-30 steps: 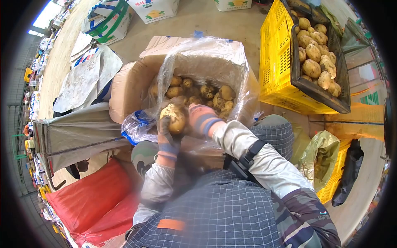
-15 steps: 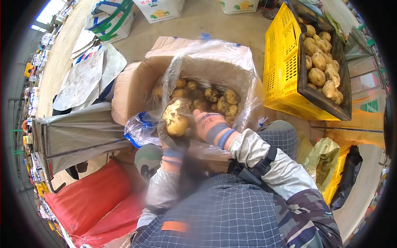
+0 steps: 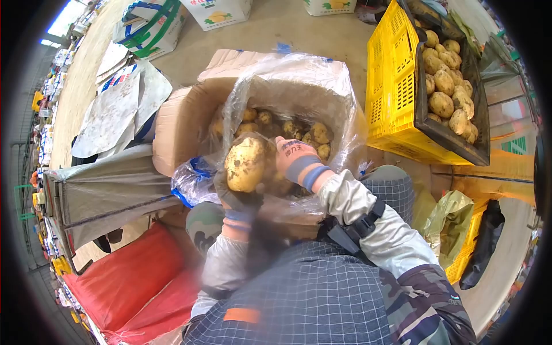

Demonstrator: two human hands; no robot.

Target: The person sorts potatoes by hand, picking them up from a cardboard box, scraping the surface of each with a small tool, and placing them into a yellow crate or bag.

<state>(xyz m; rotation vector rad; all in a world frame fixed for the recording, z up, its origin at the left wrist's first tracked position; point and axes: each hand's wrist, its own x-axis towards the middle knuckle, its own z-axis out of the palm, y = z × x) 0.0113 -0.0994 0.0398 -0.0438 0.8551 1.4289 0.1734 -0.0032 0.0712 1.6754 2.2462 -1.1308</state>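
Observation:
My left hand (image 3: pixel 238 195), in a dark-palmed glove, is closed around a large potato (image 3: pixel 245 165) with brown soil patches, held over the near side of a cardboard box (image 3: pixel 172 129). Just right of that potato is my right hand (image 3: pixel 299 158), in an orange glove with dark print and blue-grey cuff bands. Its fingers curl away from view, and I cannot tell what they hold. Below and beyond both hands, several soil-marked potatoes (image 3: pixel 320 133) lie in the box, inside a clear plastic liner (image 3: pixel 322 72) folded over the rim.
At the right stands a yellow crate (image 3: pixel 394 92) beside a dark-edged crate of potatoes (image 3: pixel 443 82). White printed cartons (image 3: pixel 215 14) line the back. Flattened sheets (image 3: pixel 112 112) and a grey-covered stand (image 3: pixel 115 178) are at the left, with red cloth (image 3: pixel 126 276) nearer. A greenish plastic bag (image 3: pixel 451 224) hangs lower right.
The potato in my left hand has risen slightly and turned, showing more of its soiled face. My right hand has moved a little up and to the right.

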